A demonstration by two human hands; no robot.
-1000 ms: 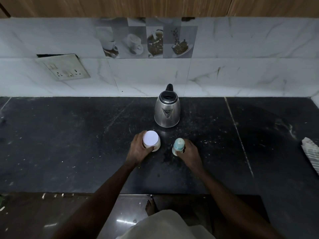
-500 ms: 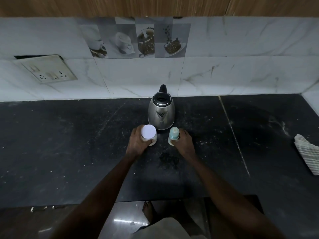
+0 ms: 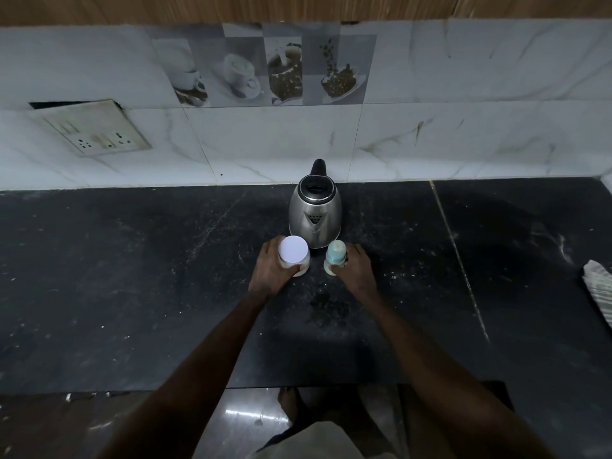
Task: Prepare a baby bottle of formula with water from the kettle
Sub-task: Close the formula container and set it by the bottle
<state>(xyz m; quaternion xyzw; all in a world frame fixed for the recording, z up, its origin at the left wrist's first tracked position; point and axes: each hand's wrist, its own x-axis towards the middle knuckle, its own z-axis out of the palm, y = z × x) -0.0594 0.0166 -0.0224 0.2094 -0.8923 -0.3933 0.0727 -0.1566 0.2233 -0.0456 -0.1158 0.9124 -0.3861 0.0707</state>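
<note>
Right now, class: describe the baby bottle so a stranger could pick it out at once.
Find the steel kettle at the back of the black counter. Two small containers stand before it; the baby bottle is the one by the right hand. It is slimmer, with a pale teal domed cap, unlike the flat white-lidded jar.

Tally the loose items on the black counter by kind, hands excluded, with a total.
Kettles: 1, steel kettle
Lidded containers: 1, white-lidded jar, held by the left hand
Baby bottles: 1, baby bottle, held by the right hand
Cloths: 1, striped cloth
Total: 4
</note>
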